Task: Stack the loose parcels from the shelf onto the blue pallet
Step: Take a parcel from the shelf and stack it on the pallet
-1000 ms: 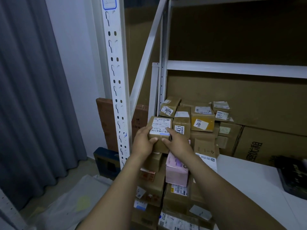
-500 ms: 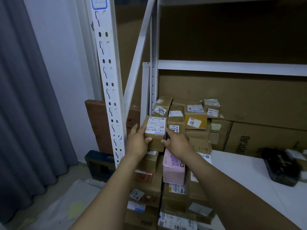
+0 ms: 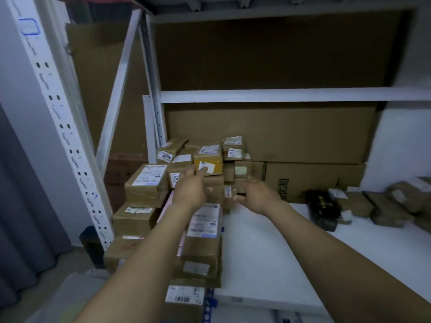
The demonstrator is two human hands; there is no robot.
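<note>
A tall stack of brown parcels (image 3: 200, 248) stands at the left end of the white shelf (image 3: 279, 252). On its top left rests a brown box with a white label (image 3: 147, 185). My left hand (image 3: 189, 190) hovers open over the stack's middle, fingers toward a yellow-fronted parcel (image 3: 208, 163). My right hand (image 3: 256, 197) is open just right of the stack, above the shelf, holding nothing. A dark blue corner of the pallet (image 3: 89, 241) shows low on the left behind the post. Loose parcels (image 3: 384, 203) lie on the shelf at far right.
A white perforated shelf post (image 3: 67, 141) rises at the left, with a diagonal brace (image 3: 116, 89) behind it. Large cardboard cartons (image 3: 303, 180) line the shelf's back. A black box (image 3: 323, 206) lies on the shelf. A grey curtain (image 3: 23, 194) hangs at the far left.
Both hands have let go of the labelled box, which now rests on the stack. They have moved right and opened, and the view has turned right.
</note>
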